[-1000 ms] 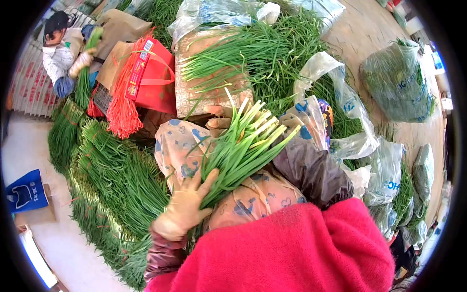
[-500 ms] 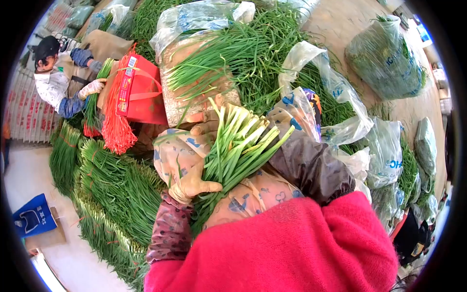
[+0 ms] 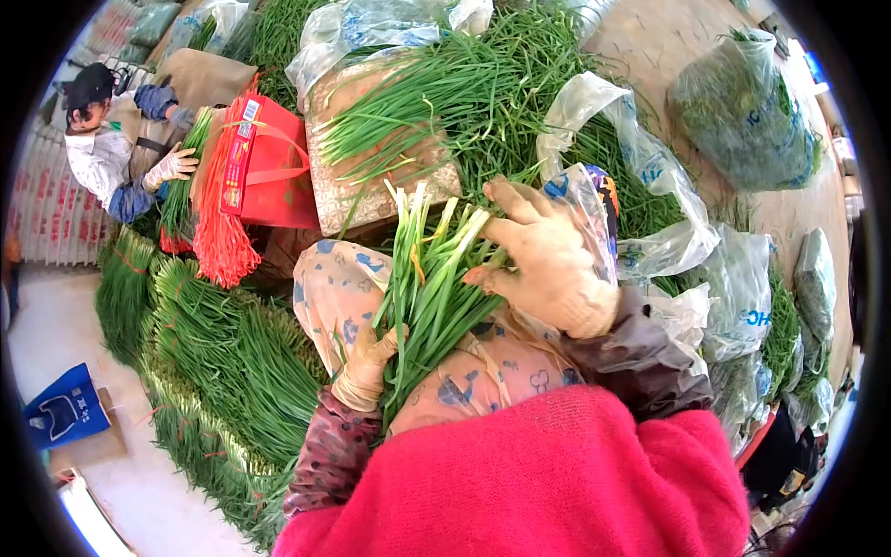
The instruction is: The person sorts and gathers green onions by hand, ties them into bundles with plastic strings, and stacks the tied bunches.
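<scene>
A bunch of garlic chives [image 3: 432, 297] lies across my lap, pale stem ends pointing up and away from me. My left hand [image 3: 368, 367], in a cream glove, is closed around its lower left side, and the leaves run down past it. At the right of the stem ends is my right hand [image 3: 548, 255], gloved too, with fingers apart. Its thumb and fingertips are at the edge of the bunch. Beyond the bunch, loose chives [image 3: 418, 102] spread over a patterned board [image 3: 339, 200]. Patterned plastic [image 3: 501, 371] covers my lap.
Tied chive bundles [image 3: 213, 343] are stacked at the left. A red bag [image 3: 283, 176] with red ties [image 3: 227, 251] stands near a co-worker [image 3: 97, 158], who holds chives. Plastic bags [image 3: 742, 111] of greens lie at the right. A blue bag [image 3: 67, 408] sits on the floor.
My right hand has moved from the left of the stem ends to their right, its fingers now spread. The bunch has turned, its stem ends pointing more straight away from me.
</scene>
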Available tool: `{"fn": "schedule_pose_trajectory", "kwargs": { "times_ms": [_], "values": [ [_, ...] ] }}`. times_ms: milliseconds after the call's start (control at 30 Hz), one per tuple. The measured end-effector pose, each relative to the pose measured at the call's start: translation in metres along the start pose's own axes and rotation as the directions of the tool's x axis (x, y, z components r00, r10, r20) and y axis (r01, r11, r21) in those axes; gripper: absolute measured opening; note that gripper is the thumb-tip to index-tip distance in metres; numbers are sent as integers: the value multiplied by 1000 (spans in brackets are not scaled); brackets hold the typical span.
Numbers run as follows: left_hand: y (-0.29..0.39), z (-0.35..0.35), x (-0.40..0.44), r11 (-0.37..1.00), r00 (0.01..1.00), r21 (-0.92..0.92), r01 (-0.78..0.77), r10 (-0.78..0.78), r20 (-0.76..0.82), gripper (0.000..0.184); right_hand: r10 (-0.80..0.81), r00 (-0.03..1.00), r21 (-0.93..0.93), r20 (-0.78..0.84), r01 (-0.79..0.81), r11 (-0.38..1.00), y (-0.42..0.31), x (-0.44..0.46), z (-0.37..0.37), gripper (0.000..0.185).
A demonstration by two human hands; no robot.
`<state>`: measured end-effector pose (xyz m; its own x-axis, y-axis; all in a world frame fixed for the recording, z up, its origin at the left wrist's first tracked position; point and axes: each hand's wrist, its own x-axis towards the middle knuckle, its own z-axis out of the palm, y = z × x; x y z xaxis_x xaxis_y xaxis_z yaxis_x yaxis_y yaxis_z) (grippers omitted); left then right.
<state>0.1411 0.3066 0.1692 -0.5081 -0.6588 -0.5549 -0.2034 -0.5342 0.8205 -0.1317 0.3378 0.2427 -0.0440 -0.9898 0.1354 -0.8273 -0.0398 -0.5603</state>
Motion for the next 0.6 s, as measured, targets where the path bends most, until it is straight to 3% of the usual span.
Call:
{"fn": "schedule_pose_trajectory", "kwargs": {
  "times_ms": [67,100,133,167,267,300,367,433,500,567,600],
  "values": [
    [-3,3,-1,997,999,81,-11,14,-40,52,66,997,6,-40,-65,998,8,-5,27,27],
    [-4,4,-4,988,997,155,-20,32,-75,53,84,996,141,-19,-80,987,15,-8,39,25],
    [-5,10,-9,1000,992,20,-21,23,-126,52,99,995,272,4,-97,958,20,-9,45,23],
    [-8,7,-9,1000,992,24,-19,22,-126,52,101,995,275,3,-98,956,23,-9,48,23],
    [-20,1,-4,998,988,54,35,-27,-152,49,-8,1000,-22,1,8,1000,30,-3,45,12],
    [-23,4,-4,999,985,40,24,-17,-173,47,-44,997,-76,-68,39,996,35,2,45,9],
    [-24,8,-5,1000,980,21,15,-11,-198,46,67,997,-30,-40,-68,997,58,19,38,7],
    [-19,11,-8,986,963,101,-132,152,-222,44,239,926,90,-293,-222,971,95,30,37,8],
    [-35,3,-9,987,948,19,-157,156,-276,42,406,844,119,-351,-390,913,123,41,20,16],
    [-38,1,-9,979,931,-62,-193,163,-327,40,406,854,-29,-325,-438,898,124,44,3,29],
    [-32,6,-9,967,905,28,-255,249,-344,39,349,883,-140,-313,-407,903,106,41,-4,36]
  ]
}}
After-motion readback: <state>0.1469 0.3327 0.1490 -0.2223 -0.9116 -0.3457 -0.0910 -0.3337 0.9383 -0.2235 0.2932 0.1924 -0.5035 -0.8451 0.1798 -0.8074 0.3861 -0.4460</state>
